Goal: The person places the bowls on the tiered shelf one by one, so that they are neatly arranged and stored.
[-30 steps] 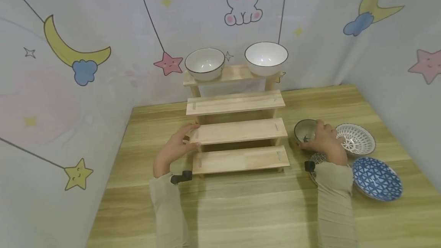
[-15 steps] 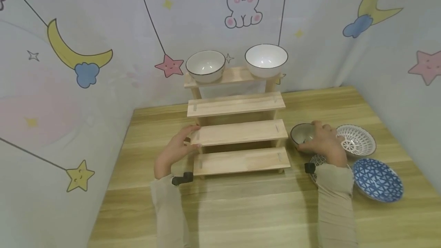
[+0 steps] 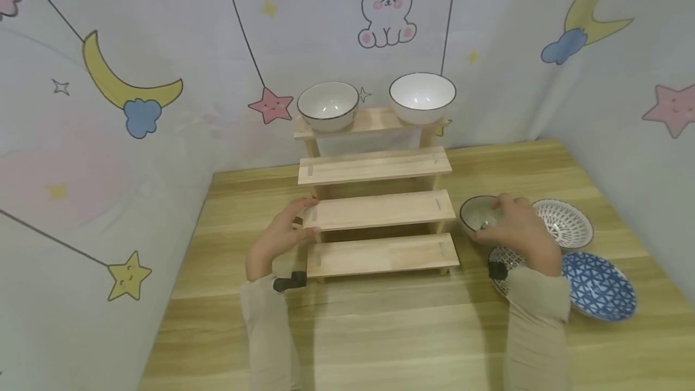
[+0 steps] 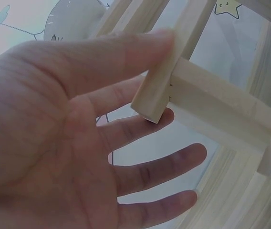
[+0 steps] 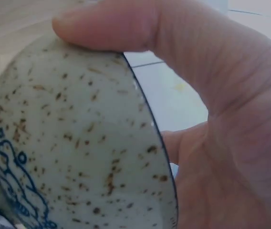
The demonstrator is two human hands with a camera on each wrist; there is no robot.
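Note:
A stepped wooden rack with several shelf boards stands mid-table. My left hand pinches the left end of one of its lower boards; in the left wrist view the thumb lies on the board and the other fingers spread out beneath it. At the rack's right side, my right hand holds a small greenish-grey bowl by its right side. Up close in the right wrist view, this bowl shows brown speckles, a dark rim and a blue drawing, with the thumb pressed on its outer wall.
Two white dark-rimmed bowls, a left one and a right one, sit on the top board. Right of the rack lie a grey-patterned dish, partly under the right wrist, a white latticed dish and a blue patterned dish. Printed cloth walls surround the table.
The small bowl has shifted slightly left, closer to the rack, and my right hand now sits a little farther right on it. My left hand stays on the board. The head view tilts slightly.

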